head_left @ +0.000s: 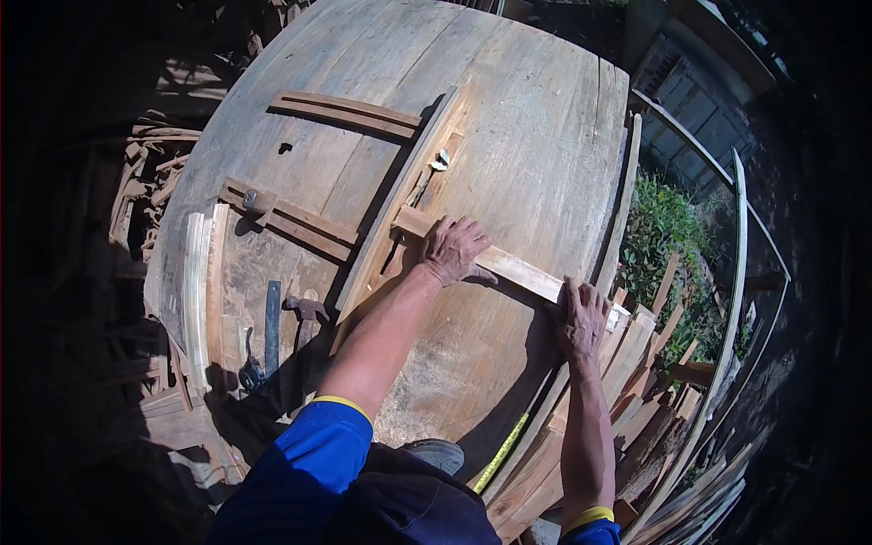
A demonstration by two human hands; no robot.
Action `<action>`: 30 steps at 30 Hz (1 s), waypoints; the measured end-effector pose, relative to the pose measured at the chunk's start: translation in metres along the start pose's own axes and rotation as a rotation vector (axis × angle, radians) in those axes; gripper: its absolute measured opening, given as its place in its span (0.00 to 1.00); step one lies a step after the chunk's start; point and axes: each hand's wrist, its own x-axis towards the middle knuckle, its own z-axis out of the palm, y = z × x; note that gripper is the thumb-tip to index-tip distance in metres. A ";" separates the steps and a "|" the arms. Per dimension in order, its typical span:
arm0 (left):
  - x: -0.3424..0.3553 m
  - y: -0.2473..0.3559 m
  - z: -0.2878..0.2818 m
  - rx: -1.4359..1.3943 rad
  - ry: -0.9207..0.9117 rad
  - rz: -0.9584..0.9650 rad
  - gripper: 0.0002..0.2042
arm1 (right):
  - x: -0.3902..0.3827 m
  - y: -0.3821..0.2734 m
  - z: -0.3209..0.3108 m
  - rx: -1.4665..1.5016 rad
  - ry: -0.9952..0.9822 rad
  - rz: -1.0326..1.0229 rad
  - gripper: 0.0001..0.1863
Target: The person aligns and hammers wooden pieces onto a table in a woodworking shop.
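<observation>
A pale wooden batten [522, 270] lies across the wooden tabletop, slanting down to the right. My left hand [457, 250] is closed over it near its left end, fingers on the far edge. Farther right, my right hand [584, 318] grips the same batten close to the table's right side. The batten's left end reaches a long, dark-edged wooden strip [400, 195] fixed along the tabletop. Beside that strip is a narrow slot with a small cream-coloured piece [440, 162] at it; what sits in the slot is hard to make out.
Left of the strip lie paired brown slats [345, 115], a hammer [307, 311], a dark flat bar [272, 322] and pale boards [207, 291]. Sawdust [431, 381] covers the near tabletop. Stacked timber [627, 363] and a yellow measuring tape [501, 452] are at the right edge.
</observation>
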 end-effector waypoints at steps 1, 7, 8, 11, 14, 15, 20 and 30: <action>0.001 0.000 0.000 -0.005 -0.017 -0.010 0.35 | 0.001 0.000 0.000 0.001 -0.002 0.003 0.37; 0.010 -0.008 0.004 0.003 0.003 0.014 0.36 | 0.009 0.000 0.001 0.006 0.008 0.013 0.38; 0.012 -0.009 0.005 0.004 -0.007 0.010 0.36 | 0.010 0.000 0.002 0.007 0.022 0.009 0.38; 0.017 -0.011 0.007 0.029 0.013 0.023 0.36 | 0.016 0.001 0.001 0.014 0.008 0.024 0.37; 0.022 -0.012 0.008 0.002 -0.043 0.010 0.36 | 0.018 0.002 0.001 0.022 0.012 0.036 0.37; 0.024 -0.013 0.008 0.001 -0.045 0.015 0.36 | 0.017 0.002 0.002 0.024 0.013 0.040 0.37; 0.047 -0.021 0.009 -0.029 -0.068 0.063 0.36 | 0.016 0.000 0.004 0.023 0.008 0.104 0.38; 0.031 0.040 -0.014 0.005 -0.215 0.193 0.31 | -0.072 -0.017 -0.002 -0.071 0.035 0.255 0.41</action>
